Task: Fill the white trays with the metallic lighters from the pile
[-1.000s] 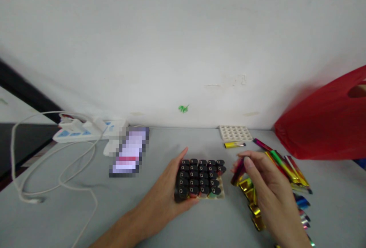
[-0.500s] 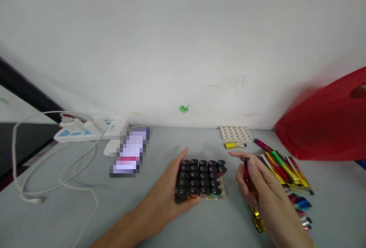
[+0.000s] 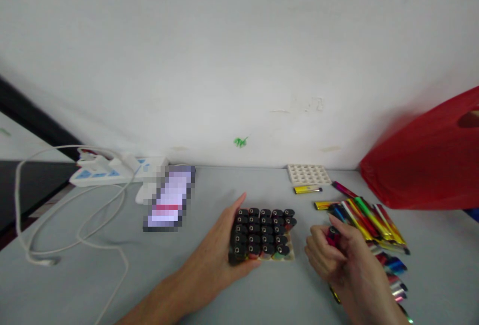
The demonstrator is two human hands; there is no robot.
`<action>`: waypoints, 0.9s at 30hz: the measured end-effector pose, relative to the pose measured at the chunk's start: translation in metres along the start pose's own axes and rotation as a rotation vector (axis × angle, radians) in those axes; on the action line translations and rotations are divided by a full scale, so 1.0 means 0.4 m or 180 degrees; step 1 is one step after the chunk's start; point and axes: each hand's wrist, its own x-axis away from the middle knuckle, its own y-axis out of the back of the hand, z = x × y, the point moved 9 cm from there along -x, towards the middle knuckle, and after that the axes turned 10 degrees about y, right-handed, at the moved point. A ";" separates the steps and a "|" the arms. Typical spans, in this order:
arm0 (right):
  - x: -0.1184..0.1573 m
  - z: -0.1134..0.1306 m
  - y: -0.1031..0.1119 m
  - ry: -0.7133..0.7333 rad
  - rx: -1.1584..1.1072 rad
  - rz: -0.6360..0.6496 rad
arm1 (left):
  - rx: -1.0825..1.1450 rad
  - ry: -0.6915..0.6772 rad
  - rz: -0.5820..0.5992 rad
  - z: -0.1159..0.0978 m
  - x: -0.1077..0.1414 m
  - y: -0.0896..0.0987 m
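My left hand (image 3: 219,240) is wrapped round the left side of a tray packed with upright black-topped tubes (image 3: 260,232); a gap shows at the tray's front right corner. To the right, my right hand (image 3: 337,255) is closed on a dark pink tube with a black top (image 3: 333,236), held upright and apart from the tray. Shiny coloured tubes (image 3: 374,222) lie in a pile beyond and beside my right hand, which hides part of them. One yellow tube (image 3: 307,189) lies behind, near an unfilled white grid tray (image 3: 309,174).
A red bag (image 3: 422,165) stands at the back right against the wall. On the left are a phone with a blurred screen (image 3: 170,197), a white power strip (image 3: 101,172) and loose white cables (image 3: 80,230) on the grey table (image 3: 157,260).
My right hand has curled more tightly and turned, so the tube's black top now faces up. A yellow tube behind it has come into view. My left hand and the filled tray have not moved.
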 end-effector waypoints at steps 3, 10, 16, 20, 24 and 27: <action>0.000 -0.012 0.012 -0.0050 -0.0063 -0.0005 | 0.0012 0.0020 0.0019 -0.002 0.000 0.000; 0.006 -0.018 0.014 -0.0070 -0.0212 -0.0116 | -0.0003 0.0015 0.0040 -0.002 -0.003 -0.001; 0.003 0.001 -0.008 -0.0012 -0.0217 -0.0083 | -0.0030 -0.0030 -0.0003 -0.001 0.001 0.000; 0.003 0.001 -0.002 -0.0016 -0.0305 0.0011 | -0.0013 -0.0031 -0.0004 -0.002 0.002 0.000; 0.003 -0.010 0.015 -0.0045 -0.0339 -0.0001 | 0.0020 -0.0031 0.0008 -0.001 0.000 0.000; 0.006 -0.012 0.019 -0.0062 -0.0284 -0.0041 | -0.0011 -0.0037 0.0015 0.000 -0.001 -0.001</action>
